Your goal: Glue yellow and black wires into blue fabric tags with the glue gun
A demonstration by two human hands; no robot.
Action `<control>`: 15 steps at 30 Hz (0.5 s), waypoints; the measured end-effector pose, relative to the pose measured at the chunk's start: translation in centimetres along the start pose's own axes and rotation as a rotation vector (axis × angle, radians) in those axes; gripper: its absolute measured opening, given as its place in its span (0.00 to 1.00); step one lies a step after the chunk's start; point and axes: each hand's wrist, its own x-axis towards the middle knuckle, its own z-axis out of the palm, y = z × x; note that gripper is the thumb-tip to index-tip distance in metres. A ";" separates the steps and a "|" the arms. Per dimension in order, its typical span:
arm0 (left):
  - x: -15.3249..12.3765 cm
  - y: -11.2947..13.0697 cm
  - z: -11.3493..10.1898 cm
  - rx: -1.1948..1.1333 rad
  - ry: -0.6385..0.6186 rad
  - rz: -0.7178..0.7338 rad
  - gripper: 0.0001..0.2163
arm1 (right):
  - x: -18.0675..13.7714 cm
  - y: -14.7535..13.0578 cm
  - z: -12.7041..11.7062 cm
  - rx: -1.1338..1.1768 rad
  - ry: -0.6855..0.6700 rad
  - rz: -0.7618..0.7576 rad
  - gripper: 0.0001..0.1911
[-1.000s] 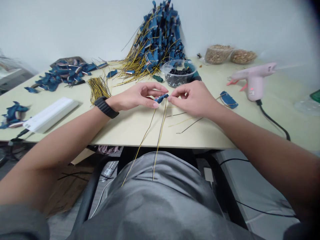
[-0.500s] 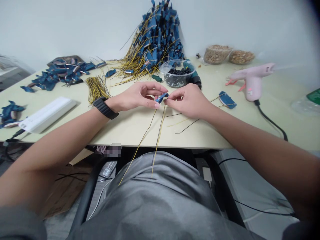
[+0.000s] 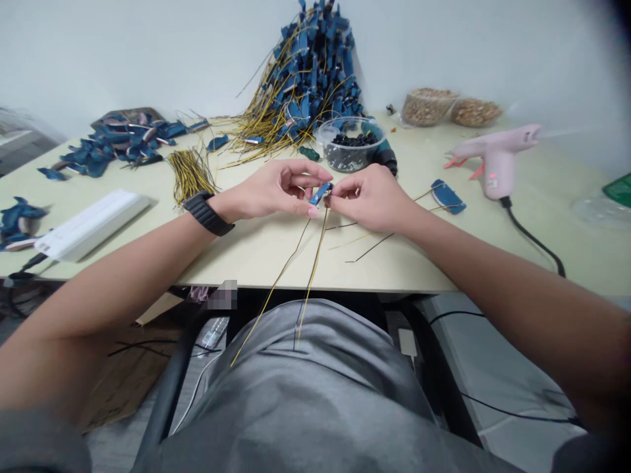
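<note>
My left hand [image 3: 276, 190], with a black band on the wrist, pinches a small blue part [image 3: 319, 194] between thumb and fingers. My right hand [image 3: 374, 197] meets it from the right, its fingertips closed on the same part's end. Thin yellow and black wires [image 3: 308, 263] trail from the part over the table's front edge onto my grey shirt. Both hands hover just above the pale tabletop [image 3: 276, 253].
A tall heap of blue parts with yellow wires [image 3: 308, 79] leans on the back wall. A clear tub of black bits [image 3: 352, 144], a pink glue gun [image 3: 495, 161], a bundle of yellow wires [image 3: 190, 172], a white strip [image 3: 91, 223] and scattered blue pieces [image 3: 118, 144] lie around.
The blue part has tilted up slightly between my fingertips and the hanging wires have swung a little left. Both hands stay in place.
</note>
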 end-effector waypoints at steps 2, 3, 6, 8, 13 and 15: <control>0.0 0.0 0.0 0.003 0.006 -0.009 0.40 | 0.0 0.2 0.1 -0.005 -0.007 -0.006 0.13; 0.0 0.0 0.0 0.004 0.013 -0.015 0.40 | 0.1 0.3 0.0 -0.007 -0.014 -0.012 0.13; 0.0 0.0 0.1 -0.014 0.039 -0.031 0.39 | 0.0 0.3 -0.6 -0.029 -0.023 -0.037 0.15; -0.1 0.1 0.2 -0.054 0.053 -0.031 0.38 | -0.5 -0.2 -1.8 -0.071 0.028 -0.065 0.13; -0.7 0.1 -0.4 -0.209 0.081 -0.060 0.35 | -5.3 -0.7 -6.9 -0.263 0.359 -0.099 0.13; -0.7 -0.2 -1.0 -0.296 0.058 -0.103 0.35 | -8.3 0.9 -9.2 -0.376 0.571 -0.010 0.16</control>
